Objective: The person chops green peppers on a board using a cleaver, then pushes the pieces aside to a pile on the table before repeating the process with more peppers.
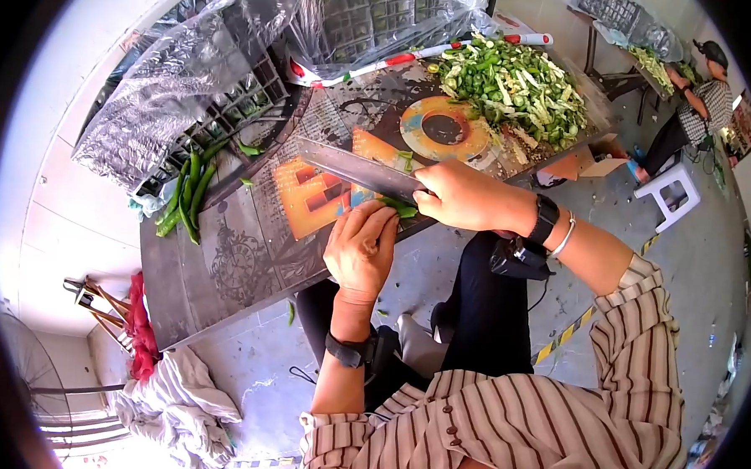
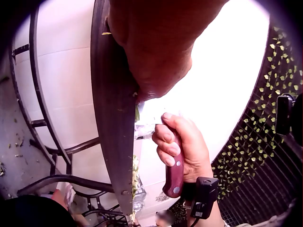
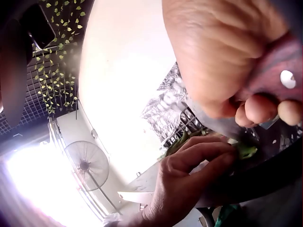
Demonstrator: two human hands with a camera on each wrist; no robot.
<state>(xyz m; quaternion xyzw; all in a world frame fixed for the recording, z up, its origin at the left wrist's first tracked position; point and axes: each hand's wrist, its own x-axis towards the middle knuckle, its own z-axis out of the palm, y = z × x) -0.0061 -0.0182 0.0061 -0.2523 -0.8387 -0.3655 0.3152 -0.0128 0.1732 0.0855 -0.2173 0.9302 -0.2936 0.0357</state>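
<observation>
My right hand [image 1: 476,197] grips a large kitchen knife [image 1: 353,168] with a wide blade. Its reddish riveted handle [image 2: 174,176] shows in the left wrist view. At the near edge of the table, my left hand [image 1: 361,246] holds a green pepper [image 1: 402,209] under its bent fingertips, the blade just beyond them. The right wrist view shows the pepper's cut end [image 3: 247,152] sticking out past the left fingers. Whole long green peppers [image 1: 189,194] lie at the table's left. A heap of chopped peppers [image 1: 516,90] covers the far right.
The patterned table [image 1: 241,237] spans the front. Black crates [image 1: 231,77] draped in clear plastic stand along its far side. A cardboard box [image 1: 601,156] and a white stool [image 1: 672,197] are on the right, near another person [image 1: 708,106].
</observation>
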